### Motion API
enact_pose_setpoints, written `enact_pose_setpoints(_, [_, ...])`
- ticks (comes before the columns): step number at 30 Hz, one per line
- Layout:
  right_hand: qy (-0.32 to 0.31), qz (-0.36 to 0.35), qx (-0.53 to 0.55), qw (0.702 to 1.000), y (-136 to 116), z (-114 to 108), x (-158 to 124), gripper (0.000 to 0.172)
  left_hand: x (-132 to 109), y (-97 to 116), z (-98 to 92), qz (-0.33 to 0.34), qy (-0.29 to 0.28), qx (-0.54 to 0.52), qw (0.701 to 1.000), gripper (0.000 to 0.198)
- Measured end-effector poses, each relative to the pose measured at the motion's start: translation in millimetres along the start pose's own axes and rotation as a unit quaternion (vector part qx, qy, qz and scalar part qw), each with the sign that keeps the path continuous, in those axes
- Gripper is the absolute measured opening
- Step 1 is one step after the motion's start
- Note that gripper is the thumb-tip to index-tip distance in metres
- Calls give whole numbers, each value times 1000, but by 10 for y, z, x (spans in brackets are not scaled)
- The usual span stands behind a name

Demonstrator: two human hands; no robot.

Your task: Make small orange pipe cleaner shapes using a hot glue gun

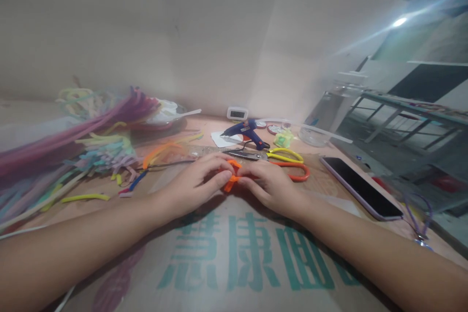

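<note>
Between my two hands is a small orange pipe cleaner shape [230, 185], bent into loops and partly hidden by my fingers. My left hand [204, 175] pinches its left side with thumb and forefinger. From the right, my right hand [268, 183] has its thumb and fingertips closed on the other side. Just behind the hands lie scissors [285, 156] with one yellow and one orange handle. A blue glue gun [244, 131] rests beyond them, its nozzle over a white pad [223, 140].
Bundles of coloured pipe cleaners [106, 151] cover the left side. A phone [360, 187] lies at right, near a purple cord [426, 219]. Farther back are a small digital clock [237, 113], a yellow-green fuzzy piece [283, 139] and a clear round dish [314, 136].
</note>
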State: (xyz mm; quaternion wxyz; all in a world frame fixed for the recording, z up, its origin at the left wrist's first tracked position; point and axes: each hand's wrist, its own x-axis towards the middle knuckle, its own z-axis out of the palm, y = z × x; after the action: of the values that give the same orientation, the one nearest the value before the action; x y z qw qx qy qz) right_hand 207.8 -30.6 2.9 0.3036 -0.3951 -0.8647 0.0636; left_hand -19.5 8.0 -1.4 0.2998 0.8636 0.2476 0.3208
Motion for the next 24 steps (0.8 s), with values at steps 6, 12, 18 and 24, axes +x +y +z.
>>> enact_pose_setpoints(6, [-6,11,6,1000,2,1,8,19,2,-21,26,-23,46,19,999,24])
enact_pose_setpoints(12, [-13,24,4,1000,14,9,-4,19,7,-7,-2,-17,25,23,999,34])
enact_pose_setpoints(18, [-14,31,12,999,20,19,-19,18,24,-39,32,8,17,22,1000,16])
enact_pose_setpoints(24, [-9,19,15,1000,11,16,-6,19,23,-46,42,18,3,46,999,13])
